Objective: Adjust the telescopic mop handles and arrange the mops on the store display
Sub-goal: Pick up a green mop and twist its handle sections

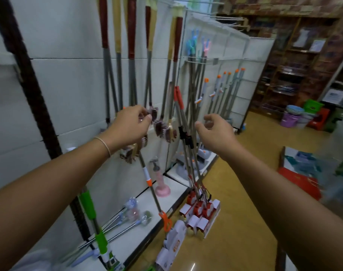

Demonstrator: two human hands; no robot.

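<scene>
Inside a household-goods shop, a person reaches both bare arms toward a white panel display wall (72,90) hung with long-handled cleaning tools. Up front, the left hand (130,127), a thin bracelet (104,143) at its wrist, has its fingers (147,118) curled in a pinch at a cluster of dark red bristle brush heads (162,130) that dangle from grey metal handles with red and yellow sleeves (131,36); whether the pinch actually holds a tag or a bristle cannot be told through the blur. Just below that hand a steel telescopic mop handle with an orange collar and orange fork joint (151,184) slants down to a flat mop head in white cardboard packaging (172,245) on the tan floor (235,192). The right hand (215,132) hovers apart from everything, thumb and fingers loosely curled and spread, gripping nothing, just beside a leaning bundle of steel mop handles with red grips and black locks (183,133), whose red-and-white boxed heads (202,210) stand on the floor against the low white shelf (127,222). On that shelf lie a pink plunger (162,187) and a green-handled mop (92,218). Further along the wall, orange-tipped poles (225,89) hang, and coloured plastic buckets (294,116) are stacked near the back.
</scene>
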